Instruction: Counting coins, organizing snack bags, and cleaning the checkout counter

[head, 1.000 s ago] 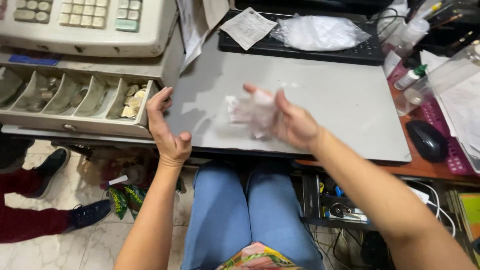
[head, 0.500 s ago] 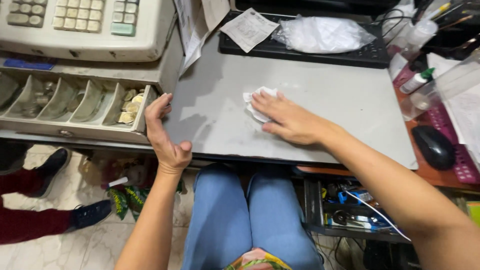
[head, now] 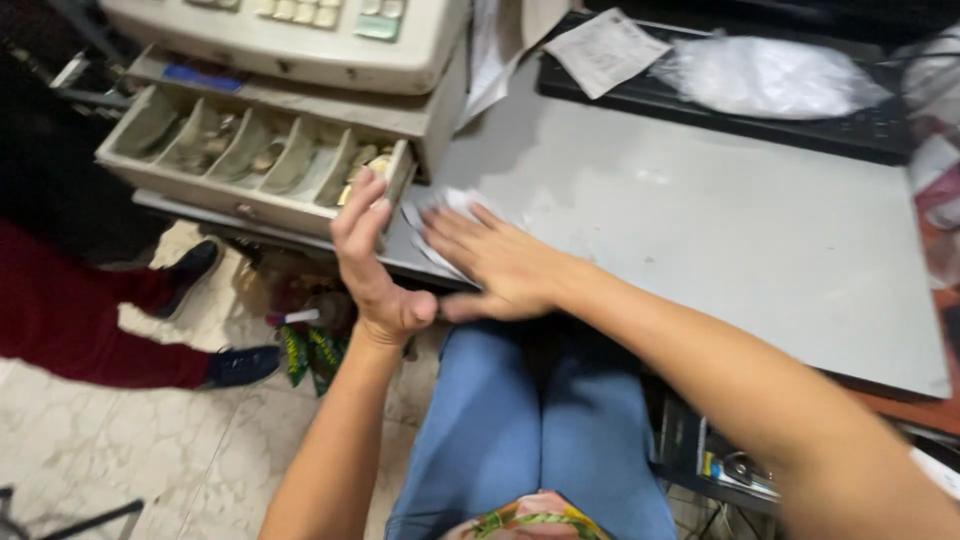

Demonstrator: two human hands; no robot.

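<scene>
One grey counter is recorded, with two bare hands at its near left corner. The right hand is laid flat, palm down, on one crumpled white tissue, which is pressed against the counter surface just inside the near edge; its fingers are spread and extended, not curled, so the tissue is covered rather than pinched. The left hand is set upright at the left edge of the counter, its fingers held together and straight, nothing gripped, fingertips touching the front corner of the coin drawer.

One cash register is noted at the far left corner, with one open coin drawer below it. About five slanted compartments are counted in the drawer; coins are seen in several, the exact number in each cannot be told.

Along the far edge, one black keyboard is listed, on which one paper slip and one clear plastic bag are laid. Further papers are propped beside the register.

Below the counter, blue-trousered knees are seen. On the tiled floor to the left, another person's red trouser leg and two dark shoes are noted.
</scene>
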